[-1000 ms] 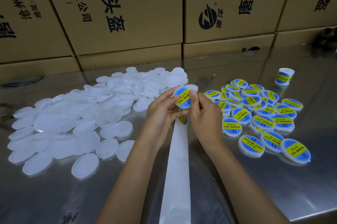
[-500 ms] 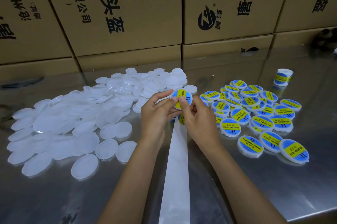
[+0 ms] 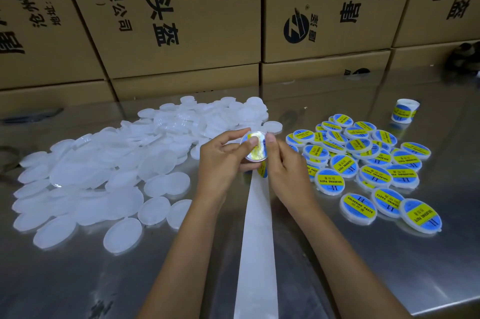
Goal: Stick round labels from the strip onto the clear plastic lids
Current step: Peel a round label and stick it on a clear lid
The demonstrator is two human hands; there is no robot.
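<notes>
White backing strip [image 3: 255, 253] running from the tabletop's [image 3: 376, 266] near edge up to the hands. Left hand [image 3: 220, 162] and right hand [image 3: 288, 170], fingers curled, each in a pinching grip on one held lid [image 3: 255, 147] above mid-tabletop. Plain clear lids [image 3: 104, 170] heaped toward the left edge, labelled lids [image 3: 368, 162] toward the right. Label roll [image 3: 404, 111] near the far right corner. Cardboard boxes [image 3: 168, 12] along the far edge.

left hand [image 3: 220, 160] + right hand [image 3: 287, 170] pinch lid [image 3: 255, 148] | strip [image 3: 257, 240] below
</notes>
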